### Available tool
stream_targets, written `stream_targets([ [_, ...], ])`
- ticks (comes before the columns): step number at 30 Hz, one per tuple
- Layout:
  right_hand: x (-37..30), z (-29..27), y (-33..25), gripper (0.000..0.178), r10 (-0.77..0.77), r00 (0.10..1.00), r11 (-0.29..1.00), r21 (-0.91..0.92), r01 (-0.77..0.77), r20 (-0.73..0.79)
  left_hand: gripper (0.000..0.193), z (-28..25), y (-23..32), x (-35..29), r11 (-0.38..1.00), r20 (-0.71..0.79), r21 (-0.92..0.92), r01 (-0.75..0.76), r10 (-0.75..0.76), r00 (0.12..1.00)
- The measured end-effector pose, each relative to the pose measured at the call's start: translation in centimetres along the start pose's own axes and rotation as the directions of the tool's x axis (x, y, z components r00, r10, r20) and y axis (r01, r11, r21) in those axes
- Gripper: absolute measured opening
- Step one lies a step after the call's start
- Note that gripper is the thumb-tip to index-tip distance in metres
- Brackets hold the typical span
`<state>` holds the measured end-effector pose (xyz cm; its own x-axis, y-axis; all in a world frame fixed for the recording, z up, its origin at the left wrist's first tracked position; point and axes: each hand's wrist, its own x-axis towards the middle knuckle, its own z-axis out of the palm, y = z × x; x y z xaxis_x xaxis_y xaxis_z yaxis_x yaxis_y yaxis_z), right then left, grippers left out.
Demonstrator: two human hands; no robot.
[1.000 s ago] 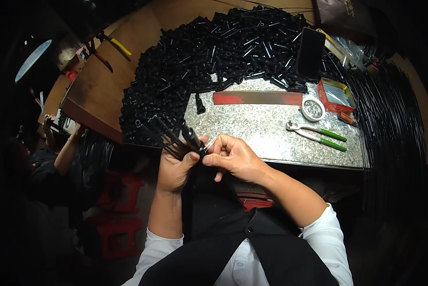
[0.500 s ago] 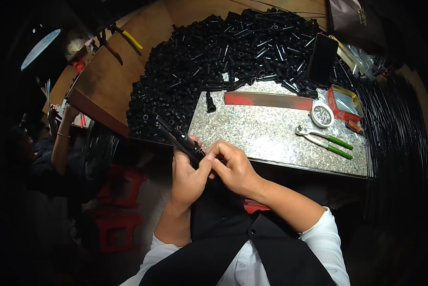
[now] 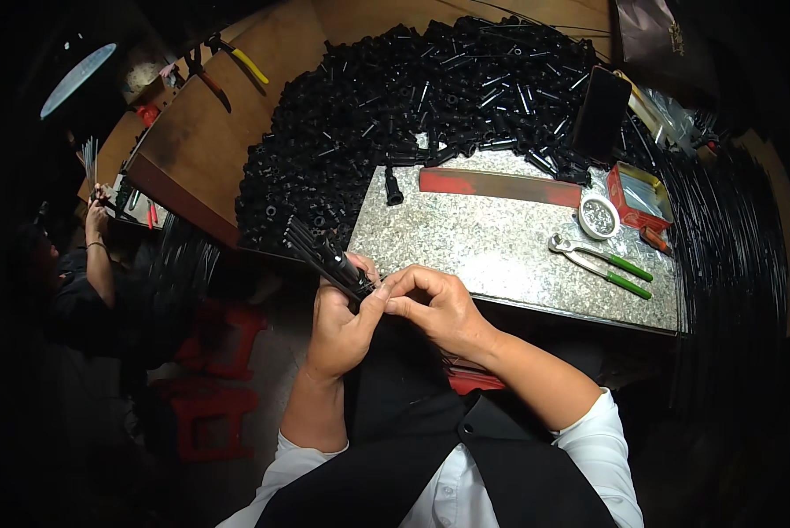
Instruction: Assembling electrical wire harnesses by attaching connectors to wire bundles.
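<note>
- Head view: the left hand (image 3: 338,330) is grasping a bundle of black rods (image 3: 305,242), the thumb pressing near its lower end.
- The right hand (image 3: 439,308) is bringing thumb and bent forefinger together beside the left thumb; whether it is gripping anything cannot be told.
- The bundle is slanting up and leftward, in front of the table's (image 3: 448,238) near edge.
- Behind it, a heap of black tubes (image 3: 412,106) is covering the far side.
- Green-handled pincers (image 3: 624,264) are lying on the right, near a white bowl (image 3: 598,236) and a red box (image 3: 634,216).
</note>
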<state>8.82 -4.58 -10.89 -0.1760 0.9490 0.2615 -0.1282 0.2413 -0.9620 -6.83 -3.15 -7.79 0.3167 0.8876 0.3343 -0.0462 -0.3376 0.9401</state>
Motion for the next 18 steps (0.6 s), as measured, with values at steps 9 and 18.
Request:
stream_targets([
  [9,0.5,-0.6,1.0,0.018,0.215,0.971,0.928,0.287,-0.238,0.108,0.030,0.1,-1.0,-0.2,0.998,-0.020,-0.061,-0.033,0.032,0.999],
  [18,0.7,-1.1,0.3,0.032,0.294,0.922,0.875,0.316,-0.365,0.252,0.022,0.9,-0.6,-0.6,0.987,-0.070,0.053,-0.149,0.153,0.986],
])
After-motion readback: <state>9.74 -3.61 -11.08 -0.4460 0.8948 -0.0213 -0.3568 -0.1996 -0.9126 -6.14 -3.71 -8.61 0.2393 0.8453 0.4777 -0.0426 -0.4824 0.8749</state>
